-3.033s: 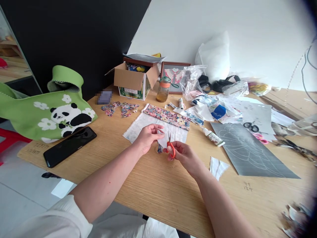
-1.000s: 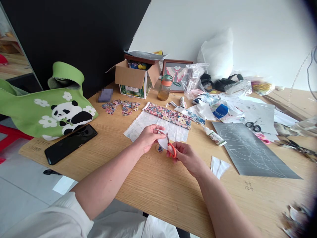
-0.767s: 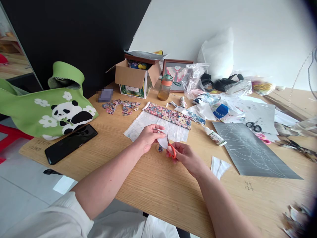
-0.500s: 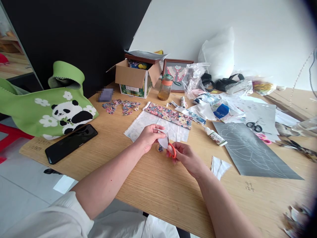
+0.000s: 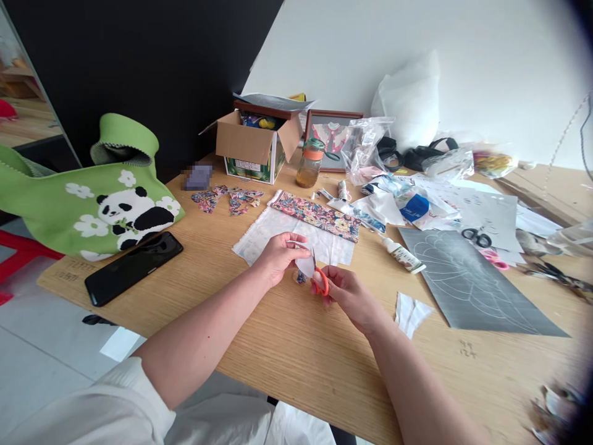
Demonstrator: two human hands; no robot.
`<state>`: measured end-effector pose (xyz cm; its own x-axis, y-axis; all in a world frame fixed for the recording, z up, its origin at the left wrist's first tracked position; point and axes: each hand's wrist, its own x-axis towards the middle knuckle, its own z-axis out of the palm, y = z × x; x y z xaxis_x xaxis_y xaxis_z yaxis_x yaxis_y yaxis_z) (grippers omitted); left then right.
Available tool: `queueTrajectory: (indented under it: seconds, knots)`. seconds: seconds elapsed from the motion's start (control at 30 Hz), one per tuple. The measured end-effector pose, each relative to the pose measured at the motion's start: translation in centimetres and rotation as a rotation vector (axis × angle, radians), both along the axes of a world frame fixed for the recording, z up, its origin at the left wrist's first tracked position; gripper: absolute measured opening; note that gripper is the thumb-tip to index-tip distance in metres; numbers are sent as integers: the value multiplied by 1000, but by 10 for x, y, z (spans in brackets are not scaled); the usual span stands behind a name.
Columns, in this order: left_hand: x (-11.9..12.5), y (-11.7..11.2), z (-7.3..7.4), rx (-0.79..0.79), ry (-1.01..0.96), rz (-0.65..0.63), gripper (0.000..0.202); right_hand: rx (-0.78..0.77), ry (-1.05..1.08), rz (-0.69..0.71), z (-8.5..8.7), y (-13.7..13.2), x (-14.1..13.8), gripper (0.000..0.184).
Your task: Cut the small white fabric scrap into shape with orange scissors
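My left hand (image 5: 281,256) pinches a small pale piece of fabric (image 5: 304,266) between thumb and fingers, above the table. Orange-handled scissors (image 5: 322,282) are gripped in my right hand (image 5: 341,287), their blades pointing up beside the piece. Whether the blades touch it, I cannot tell. A small dark patterned scrap (image 5: 300,277) shows just below the pale piece. Behind my hands lies a folded floral cloth (image 5: 315,214), its pale underside (image 5: 262,238) spread toward me.
Floral cut pieces (image 5: 241,201) lie at the back left, near a black phone (image 5: 134,267) and a green panda bag (image 5: 134,204). To the right are a glue bottle (image 5: 404,256), a white scrap (image 5: 411,314) and a grey sheet (image 5: 477,284). A jar (image 5: 309,165) stands behind.
Almost nothing differs. The scissors' handles sit very slightly further left; both hands keep their places and their hold.
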<state>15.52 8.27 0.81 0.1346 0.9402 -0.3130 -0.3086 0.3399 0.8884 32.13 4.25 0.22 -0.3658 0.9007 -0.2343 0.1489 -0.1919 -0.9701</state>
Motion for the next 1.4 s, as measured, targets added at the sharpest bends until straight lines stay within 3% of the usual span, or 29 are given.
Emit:
queueTrajectory:
  seconds: [0.27, 1.4]
  knots:
    - [3, 0, -5, 2, -24, 58, 32, 28, -18, -30, -3, -1, -3, 52]
    - [3, 2, -9, -34, -31, 56, 32, 84, -99, -67, -7, -2, -5, 53]
